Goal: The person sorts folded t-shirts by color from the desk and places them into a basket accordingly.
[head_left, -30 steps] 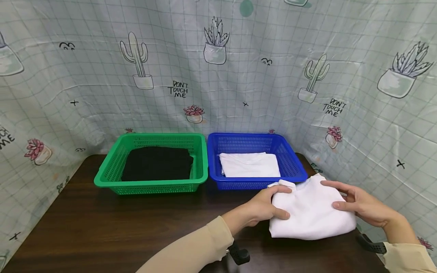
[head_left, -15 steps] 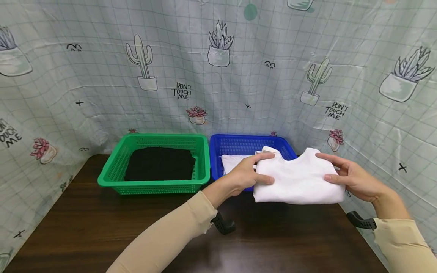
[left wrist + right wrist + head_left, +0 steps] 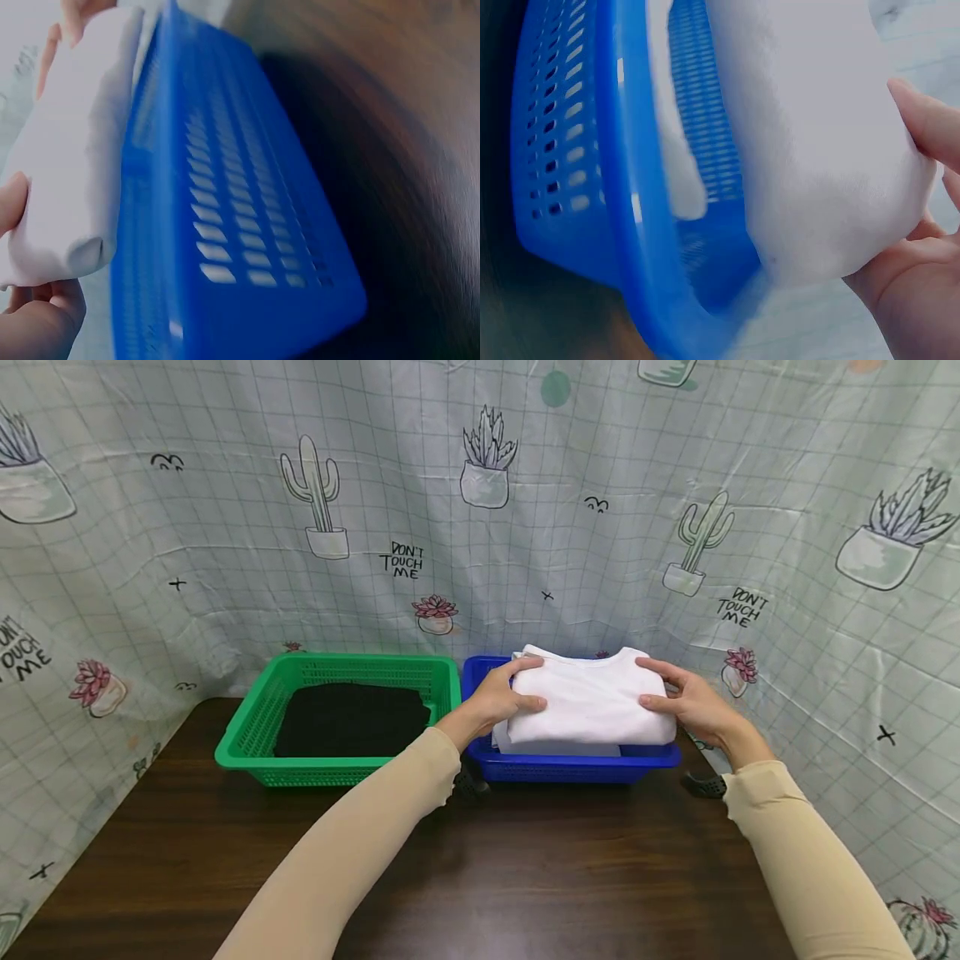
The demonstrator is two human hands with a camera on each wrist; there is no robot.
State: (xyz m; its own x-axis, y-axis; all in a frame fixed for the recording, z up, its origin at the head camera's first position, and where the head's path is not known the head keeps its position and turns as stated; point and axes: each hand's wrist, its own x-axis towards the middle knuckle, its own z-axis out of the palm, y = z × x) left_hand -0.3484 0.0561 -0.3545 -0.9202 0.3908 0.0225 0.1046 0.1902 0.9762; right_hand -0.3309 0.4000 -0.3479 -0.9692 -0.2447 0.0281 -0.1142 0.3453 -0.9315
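Both hands hold a folded white shirt [image 3: 592,702] by its two sides, above the blue basket [image 3: 555,770]. My left hand [image 3: 491,697] pinches its left side, thumb on the front face. On the opposite side my right hand [image 3: 693,702] grips it the same way. The shirt's neckline faces the back. Beneath it, another folded white garment [image 3: 558,749] lies inside the basket, mostly covered in the head view. In the right wrist view a gap shows between the held shirt [image 3: 810,150] and the white garment below [image 3: 684,180].
A green basket [image 3: 337,763] with a folded black garment [image 3: 351,720] stands left of the blue one. Both are on a dark brown table [image 3: 585,868]. A patterned curtain [image 3: 420,460] hangs behind and along the sides.
Both hands have carried the white shirt from the table's right front, leftward and away from me, to over the blue basket. The green basket has stayed in place.
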